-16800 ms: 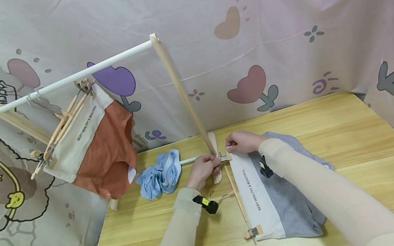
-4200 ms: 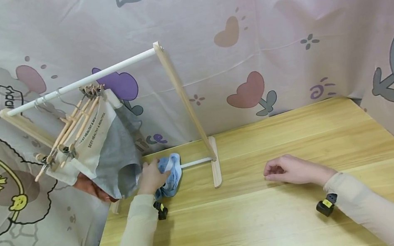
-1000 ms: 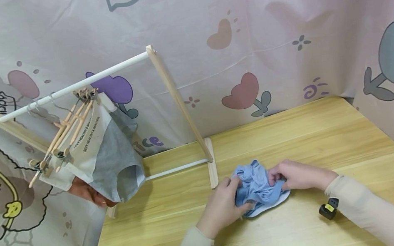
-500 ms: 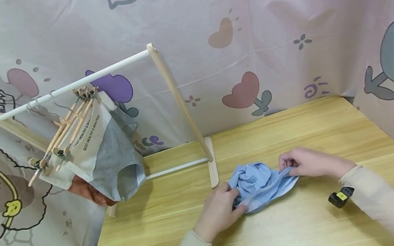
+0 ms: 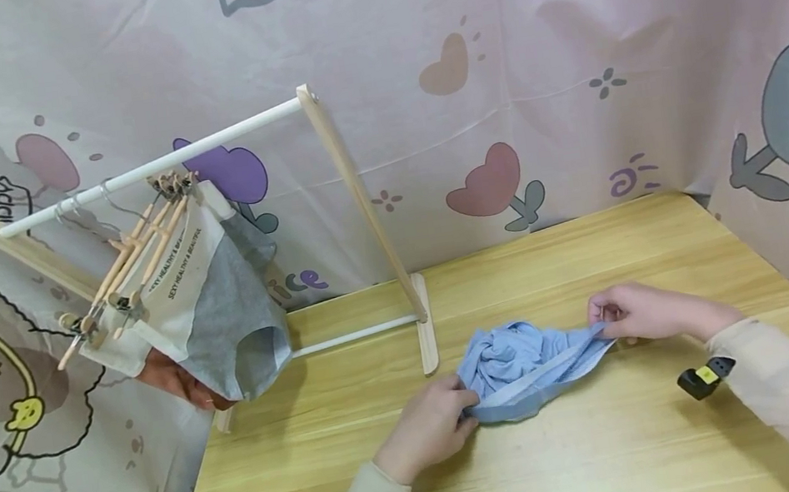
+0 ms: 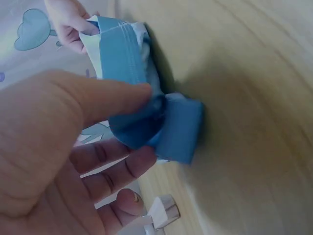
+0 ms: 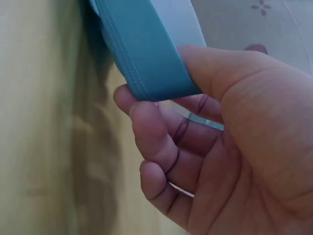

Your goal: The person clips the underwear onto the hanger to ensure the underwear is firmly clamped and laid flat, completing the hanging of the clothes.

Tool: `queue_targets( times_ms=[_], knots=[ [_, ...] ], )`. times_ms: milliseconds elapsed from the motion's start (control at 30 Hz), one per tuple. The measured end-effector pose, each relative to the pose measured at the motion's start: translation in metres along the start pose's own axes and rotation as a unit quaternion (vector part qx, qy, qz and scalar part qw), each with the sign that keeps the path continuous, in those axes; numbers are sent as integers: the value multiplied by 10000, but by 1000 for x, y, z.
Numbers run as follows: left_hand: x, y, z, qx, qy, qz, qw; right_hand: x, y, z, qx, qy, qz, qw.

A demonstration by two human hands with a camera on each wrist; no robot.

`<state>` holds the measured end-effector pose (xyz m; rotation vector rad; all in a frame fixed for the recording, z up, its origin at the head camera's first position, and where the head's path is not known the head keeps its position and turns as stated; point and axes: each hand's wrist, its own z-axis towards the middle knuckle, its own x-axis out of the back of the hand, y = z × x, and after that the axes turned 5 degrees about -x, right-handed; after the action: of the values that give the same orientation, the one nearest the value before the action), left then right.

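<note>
Blue underpants (image 5: 512, 360), bunched up in the middle, lie on the wooden table. Their waistband is stretched sideways between both hands. My left hand (image 5: 431, 426) pinches the band's left end between thumb and fingers; in the left wrist view the thumb (image 6: 112, 100) presses on the blue cloth. At the other end, my right hand (image 5: 646, 313) pinches the band, and the stitched edge (image 7: 142, 54) shows close up in the right wrist view. The lower folds of the underpants stay crumpled, so their full shape is hidden.
Behind on the left stands a rack with a white rail (image 5: 149, 167) and wooden posts. Grey underpants (image 5: 234, 319) and rust-red ones (image 5: 171, 382) hang there from wooden clip hangers (image 5: 139, 257). The rack's foot (image 5: 424, 326) stands near the blue cloth. A printed curtain backs the table (image 5: 305, 469).
The grey underpants went from the table onto the rack. The blue ones came from beneath the rack to the table's middle. Lately my right hand moved rightward, stretching the waistband.
</note>
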<state>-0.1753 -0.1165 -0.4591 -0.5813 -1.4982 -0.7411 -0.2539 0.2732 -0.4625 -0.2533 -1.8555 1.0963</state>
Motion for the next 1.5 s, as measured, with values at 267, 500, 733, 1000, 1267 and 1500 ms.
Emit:
queue_targets(
  times_ms=[267,500,733,1000,1267,1500],
  knots=[
    [21,-12,4,281,772,-613,9947,31,12,-6,247,276,576,9977],
    [51,-23,15,696,1704,-1004,9778,55,2,-9,439,1173,581,9904],
    [72,-21,23,806,2335,-1039,9634,76,-17,-15,0,2106,852,9739],
    [84,-35,45,936,2615,-1025,9552,88,-33,-23,68,2505,805,9647],
    [74,-55,35,1120,2680,-985,9518,47,-62,-39,1147,477,797,9891],
    [44,-62,1,1171,1507,-1020,9763,-46,-86,-30,1023,-2006,1195,9670]
  ],
)
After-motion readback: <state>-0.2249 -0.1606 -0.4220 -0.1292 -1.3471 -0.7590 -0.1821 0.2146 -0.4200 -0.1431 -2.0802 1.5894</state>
